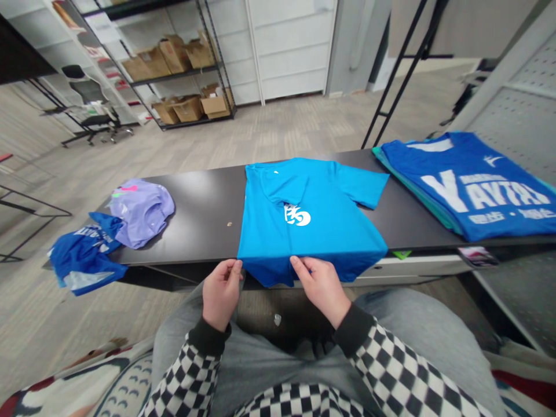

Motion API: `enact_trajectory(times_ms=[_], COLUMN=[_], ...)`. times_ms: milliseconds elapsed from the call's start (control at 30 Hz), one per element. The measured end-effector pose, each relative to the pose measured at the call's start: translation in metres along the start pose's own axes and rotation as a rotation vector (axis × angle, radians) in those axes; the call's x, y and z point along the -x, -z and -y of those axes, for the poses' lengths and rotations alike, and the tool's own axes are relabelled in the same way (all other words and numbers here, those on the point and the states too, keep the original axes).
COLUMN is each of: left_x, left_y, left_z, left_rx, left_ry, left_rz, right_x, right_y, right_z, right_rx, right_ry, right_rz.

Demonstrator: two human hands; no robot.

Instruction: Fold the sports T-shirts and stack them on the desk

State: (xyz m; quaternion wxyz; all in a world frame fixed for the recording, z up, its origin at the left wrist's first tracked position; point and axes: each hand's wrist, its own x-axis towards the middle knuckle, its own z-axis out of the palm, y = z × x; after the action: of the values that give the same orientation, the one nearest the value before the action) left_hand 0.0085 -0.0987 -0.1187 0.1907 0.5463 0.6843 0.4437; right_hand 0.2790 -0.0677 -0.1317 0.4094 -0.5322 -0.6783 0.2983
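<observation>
A bright blue T-shirt (278,231) with a white print lies on the dark table in front of me, its left side folded inward with one sleeve across the front. Its other sleeve points out to the right, and the lower part hangs over the near table edge. My left hand (222,292) pinches the shirt at its near left corner. My right hand (320,286) pinches the fabric near the middle of the table edge, thumb on top. The fingertips beneath the cloth are partly hidden.
Folded shirts (486,185) are stacked on the right of the dark table (200,214), a blue printed one on top. Crumpled purple (143,214) and blue (87,255) garments lie at the left end. Shelves (182,72) with cardboard boxes and an office chair (93,104) stand beyond.
</observation>
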Motion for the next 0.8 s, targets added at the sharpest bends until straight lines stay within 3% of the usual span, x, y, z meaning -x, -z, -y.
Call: enact_trajectory(times_ms=[167,300,433,567,700,800], left_x=[0.006,0.011,0.001,-0.014,-0.014,-0.014], left_y=[0.003,0.004,-0.009,-0.026,-0.034,-0.030], left_z=[-0.004,-0.029,-0.065,-0.076,-0.072,-0.069], left_rx=[-0.224,-0.207,-0.219,-0.403,-0.412,-0.319], left_ry=[-0.154,-0.360,-0.660,-0.693,-0.653,-0.650], left_rz=[-0.046,-0.113,0.031,0.223,0.196,0.161], right_x=[0.000,0.000,-0.002,-0.001,0.003,-0.015], right_y=[-0.001,-0.001,-0.004,-0.002,0.031,0.087], right_z=[0.001,0.002,0.000,0.004,0.027,0.042], right_rx=[0.007,0.008,-0.016,-0.058,-0.130,-0.123], right_ry=[0.001,-0.004,-0.025,-0.051,-0.077,-0.054], right_rz=[0.001,0.011,0.025,0.077,0.169,0.097])
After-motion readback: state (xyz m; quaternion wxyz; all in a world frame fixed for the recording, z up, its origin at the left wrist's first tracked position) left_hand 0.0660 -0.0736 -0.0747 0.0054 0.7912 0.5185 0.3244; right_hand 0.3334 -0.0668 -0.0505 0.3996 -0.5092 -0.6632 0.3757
